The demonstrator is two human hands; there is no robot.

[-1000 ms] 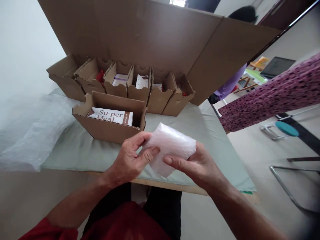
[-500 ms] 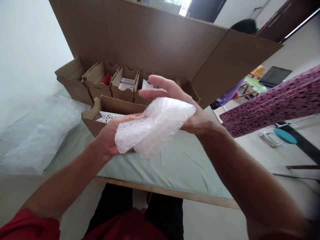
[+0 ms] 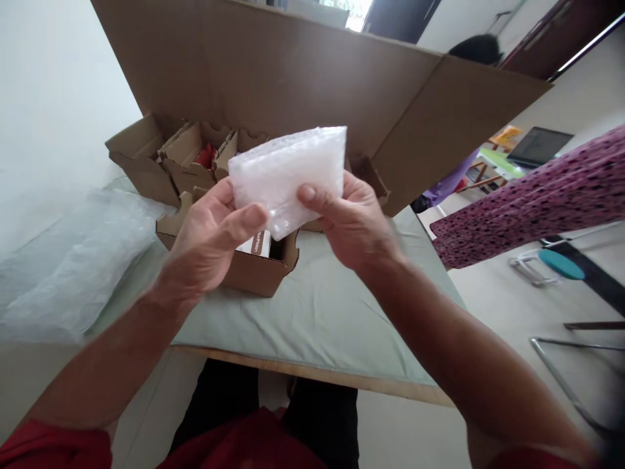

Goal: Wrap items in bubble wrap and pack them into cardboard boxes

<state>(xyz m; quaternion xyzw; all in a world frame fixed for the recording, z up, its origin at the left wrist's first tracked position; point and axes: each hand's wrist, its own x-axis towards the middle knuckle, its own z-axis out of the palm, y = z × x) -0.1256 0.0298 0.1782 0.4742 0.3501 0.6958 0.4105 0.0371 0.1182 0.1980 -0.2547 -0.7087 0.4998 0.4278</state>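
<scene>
A folded piece of white bubble wrap [image 3: 288, 169] is held up between my two hands above the table. My left hand [image 3: 209, 234] grips its lower left side, thumb in front and fingers behind. On the right edge, my right hand [image 3: 356, 221] pinches it with the thumb pressed on the front face. Whether anything lies inside the folds I cannot tell. Below and behind the wrap stands an open cardboard bin [image 3: 261, 277], partly covered by my left hand. A white box with brown print [image 3: 257, 243] shows inside it.
Several cardboard bins [image 3: 146, 156] line up before a tall cardboard panel [image 3: 293, 71]; one has a red packet [image 3: 207, 155]. Loose bubble wrap [image 3: 78, 260] lies at the left. The table has a pale green cloth [image 3: 332, 319]. A teal stool [image 3: 561, 264] stands at the right.
The bubble wrap has been raised and turned, and now shows a flat, neatly folded face. My right hand's outstretched fingers have closed on its right edge; my left thumb has come round to the front.
</scene>
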